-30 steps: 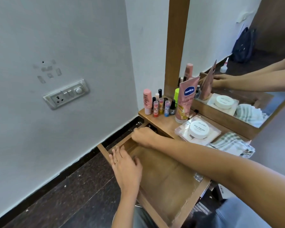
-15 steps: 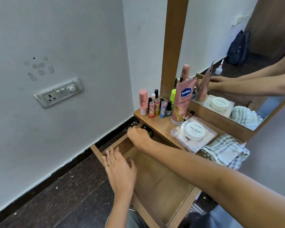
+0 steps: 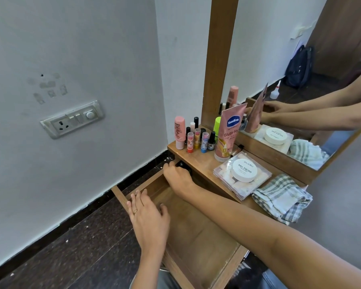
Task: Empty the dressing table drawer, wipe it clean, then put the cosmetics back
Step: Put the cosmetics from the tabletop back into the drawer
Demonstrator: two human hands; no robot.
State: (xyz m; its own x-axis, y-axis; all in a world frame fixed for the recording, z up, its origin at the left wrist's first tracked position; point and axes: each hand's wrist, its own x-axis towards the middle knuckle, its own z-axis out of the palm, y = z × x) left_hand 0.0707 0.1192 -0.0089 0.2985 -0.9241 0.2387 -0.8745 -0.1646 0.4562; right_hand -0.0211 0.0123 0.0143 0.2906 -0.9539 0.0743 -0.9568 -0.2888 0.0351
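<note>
Though deeper, R hand on item.

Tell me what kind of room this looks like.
Probably a bedroom or dressing corner at home: a wooden dressing table with a tall mirror, cosmetics like the Vaseline tube lined up on top, and its drawer pulled open.

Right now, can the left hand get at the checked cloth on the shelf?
Probably not directly. The left hand rests on the drawer rim, and the right forearm stretches between it and the cloth; it would have to reach over.
</note>
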